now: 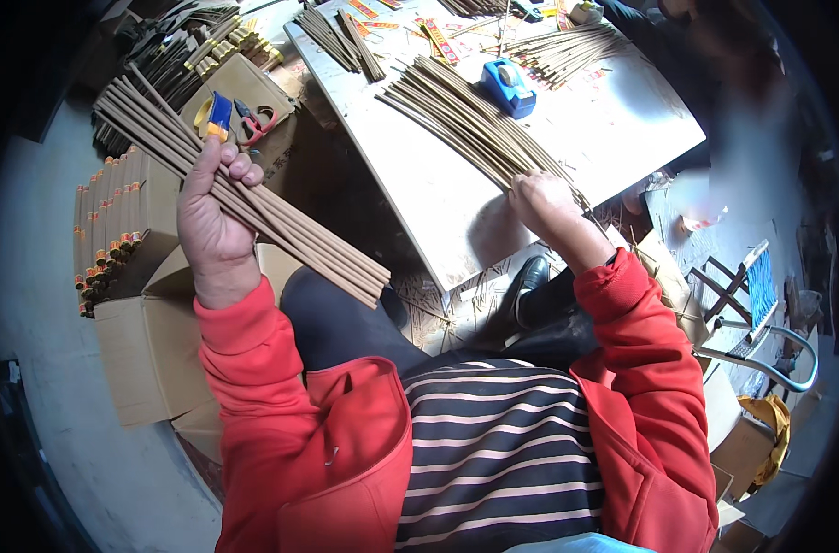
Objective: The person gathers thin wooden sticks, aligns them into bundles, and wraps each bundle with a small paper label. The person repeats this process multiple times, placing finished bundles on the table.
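Hands well apart, a person in a red zip-up jacket [364, 461] and a dark shirt with pale stripes [502, 461] sits at work. The left hand [215, 207] is clamped around a bundle of slender brown sticks [299, 240], held aslant off the table's left side. The right hand [541, 205], fingers curled, touches the near end of a long row of thin brown sticks [465, 134]; whether it grips any cannot be told.

The row lies on a white rectangular tabletop [382, 157], beside a blue plastic tape dispenser [509, 89]. Red-and-yellow paper strips [438, 41] and further loose sticks [567, 51] lie toward its far side. At left, red-handled pliers [255, 126] rest on a brown cardboard carton [244, 78], near stacked stick bundles with red-and-yellow bands [111, 221]. At right stands a metal-framed folding seat with blue webbing [760, 286]; stick scraps [428, 309] litter the floor below.
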Demonstrator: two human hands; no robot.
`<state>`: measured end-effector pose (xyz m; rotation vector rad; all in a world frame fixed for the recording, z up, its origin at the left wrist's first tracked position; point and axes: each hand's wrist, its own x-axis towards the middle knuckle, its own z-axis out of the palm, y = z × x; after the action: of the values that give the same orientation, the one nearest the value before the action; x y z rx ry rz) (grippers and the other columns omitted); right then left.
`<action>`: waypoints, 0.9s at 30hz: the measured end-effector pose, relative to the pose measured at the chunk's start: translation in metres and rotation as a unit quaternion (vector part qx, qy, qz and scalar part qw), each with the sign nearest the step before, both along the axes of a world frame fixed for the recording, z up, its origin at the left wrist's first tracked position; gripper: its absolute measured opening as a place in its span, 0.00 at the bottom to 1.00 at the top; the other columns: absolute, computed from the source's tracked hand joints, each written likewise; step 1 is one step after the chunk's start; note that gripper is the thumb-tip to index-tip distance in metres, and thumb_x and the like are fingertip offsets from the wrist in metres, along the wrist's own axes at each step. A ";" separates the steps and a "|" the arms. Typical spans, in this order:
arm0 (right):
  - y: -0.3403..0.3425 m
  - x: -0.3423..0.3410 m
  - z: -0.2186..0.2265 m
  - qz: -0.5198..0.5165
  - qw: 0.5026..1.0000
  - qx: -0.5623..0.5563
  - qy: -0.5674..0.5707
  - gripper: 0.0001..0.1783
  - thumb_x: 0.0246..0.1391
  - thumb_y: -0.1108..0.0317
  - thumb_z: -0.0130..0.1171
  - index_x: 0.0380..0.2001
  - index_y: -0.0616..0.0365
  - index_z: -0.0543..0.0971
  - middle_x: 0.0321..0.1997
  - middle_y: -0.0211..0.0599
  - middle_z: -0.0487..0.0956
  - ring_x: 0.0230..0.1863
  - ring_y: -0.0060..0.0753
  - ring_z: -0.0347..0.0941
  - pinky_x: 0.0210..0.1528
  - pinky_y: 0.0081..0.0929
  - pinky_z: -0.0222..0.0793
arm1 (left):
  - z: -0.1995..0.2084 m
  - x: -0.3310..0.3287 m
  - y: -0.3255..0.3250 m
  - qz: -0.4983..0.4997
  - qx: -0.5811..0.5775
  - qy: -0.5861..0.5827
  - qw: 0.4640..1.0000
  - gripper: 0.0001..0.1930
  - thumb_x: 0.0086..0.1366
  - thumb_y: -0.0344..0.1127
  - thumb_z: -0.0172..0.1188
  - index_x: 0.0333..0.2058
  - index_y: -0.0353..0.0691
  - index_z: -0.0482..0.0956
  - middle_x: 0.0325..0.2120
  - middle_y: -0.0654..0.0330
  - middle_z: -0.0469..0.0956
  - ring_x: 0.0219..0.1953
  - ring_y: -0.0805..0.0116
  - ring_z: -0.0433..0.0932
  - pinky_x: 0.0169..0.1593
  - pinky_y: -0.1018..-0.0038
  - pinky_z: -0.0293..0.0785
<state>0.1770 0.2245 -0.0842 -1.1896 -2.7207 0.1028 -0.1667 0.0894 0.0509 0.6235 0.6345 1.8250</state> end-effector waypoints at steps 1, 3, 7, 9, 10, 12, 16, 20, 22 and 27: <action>0.001 -0.005 0.001 -0.003 1.000 -0.006 -0.012 0.09 0.47 0.66 0.47 0.21 0.59 0.73 0.23 0.46 0.76 0.28 0.47 0.75 0.33 0.40 0.71 | -0.013 0.006 0.006 0.015 -0.015 -0.022 1.000 0.05 0.63 0.30 0.55 0.35 0.39 0.70 0.23 0.63 0.69 0.26 0.73 0.68 0.31 0.76 0.67; -0.001 -0.014 0.002 0.007 0.999 0.011 0.036 0.08 0.47 0.68 0.47 0.21 0.60 0.73 0.20 0.46 0.75 0.25 0.48 0.74 0.30 0.40 0.71 | -0.037 0.020 0.008 0.038 -0.035 -0.058 0.997 0.04 0.61 0.30 0.57 0.33 0.40 0.71 0.23 0.63 0.70 0.25 0.72 0.69 0.30 0.75 0.68; -0.039 -0.044 0.047 -0.020 0.989 -0.072 0.127 0.06 0.48 0.70 0.52 0.24 0.61 0.74 0.20 0.46 0.75 0.24 0.46 0.75 0.29 0.36 0.70 | -0.075 0.041 -0.001 0.051 -0.090 -0.113 0.988 0.05 0.59 0.29 0.59 0.31 0.41 0.72 0.22 0.64 0.70 0.23 0.73 0.70 0.29 0.75 0.69; -0.072 -0.063 0.081 -0.038 0.965 -0.192 0.176 0.07 0.50 0.69 0.56 0.28 0.63 0.75 0.20 0.42 0.75 0.22 0.36 0.73 0.28 0.29 0.68 | -0.088 0.042 -0.008 0.040 -0.090 -0.105 0.990 0.05 0.58 0.30 0.60 0.31 0.43 0.72 0.23 0.65 0.70 0.24 0.73 0.70 0.30 0.75 0.69; -0.089 -0.074 0.096 -0.040 0.950 -0.241 0.193 0.07 0.51 0.69 0.57 0.28 0.64 0.75 0.20 0.37 0.74 0.22 0.26 0.71 0.27 0.25 0.68 | -0.093 0.043 -0.011 0.039 -0.086 -0.097 0.991 0.05 0.58 0.30 0.60 0.31 0.43 0.73 0.23 0.65 0.71 0.24 0.73 0.70 0.30 0.75 0.69; -0.118 -0.093 0.111 -0.027 0.929 -0.282 0.239 0.07 0.52 0.69 0.58 0.28 0.64 0.75 0.21 0.33 0.75 0.23 0.20 0.70 0.26 0.22 0.67 | -0.099 0.043 -0.018 0.037 -0.092 -0.114 0.989 0.04 0.58 0.31 0.60 0.31 0.42 0.74 0.22 0.64 0.72 0.23 0.72 0.71 0.30 0.74 0.70; -0.151 -0.116 0.120 -0.001 0.918 -0.323 0.232 0.08 0.51 0.70 0.60 0.31 0.64 0.75 0.22 0.32 0.75 0.23 0.17 0.69 0.26 0.18 0.66 | -0.104 0.043 -0.027 0.029 -0.059 -0.100 0.993 0.09 0.59 0.39 0.61 0.32 0.41 0.74 0.22 0.64 0.72 0.23 0.71 0.72 0.30 0.73 0.70; -0.164 -0.130 0.113 0.011 0.913 -0.313 0.261 0.09 0.51 0.70 0.60 0.34 0.64 0.76 0.22 0.33 0.76 0.24 0.17 0.70 0.27 0.19 0.67 | -0.105 0.035 -0.034 0.034 -0.043 -0.092 0.994 0.12 0.60 0.45 0.60 0.31 0.42 0.73 0.21 0.63 0.72 0.22 0.71 0.72 0.28 0.73 0.72; -0.171 -0.136 0.117 0.012 0.908 -0.324 0.265 0.10 0.50 0.70 0.60 0.35 0.65 0.76 0.22 0.36 0.76 0.24 0.21 0.72 0.26 0.21 0.68 | -0.110 0.032 -0.038 0.030 -0.042 -0.110 0.993 0.13 0.59 0.46 0.60 0.31 0.43 0.73 0.21 0.63 0.72 0.22 0.71 0.72 0.28 0.73 0.72; -0.183 -0.141 0.118 0.039 0.914 -0.301 0.268 0.11 0.50 0.71 0.60 0.35 0.66 0.75 0.22 0.43 0.76 0.22 0.30 0.74 0.24 0.25 0.68 | -0.113 0.028 -0.045 0.021 -0.046 -0.139 0.989 0.13 0.59 0.48 0.60 0.31 0.44 0.73 0.21 0.63 0.72 0.22 0.70 0.72 0.28 0.73 0.71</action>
<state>0.0362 0.0417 0.0342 -0.9646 -2.2823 1.1631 -0.1384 0.0444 -0.0625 0.2890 0.5438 1.8672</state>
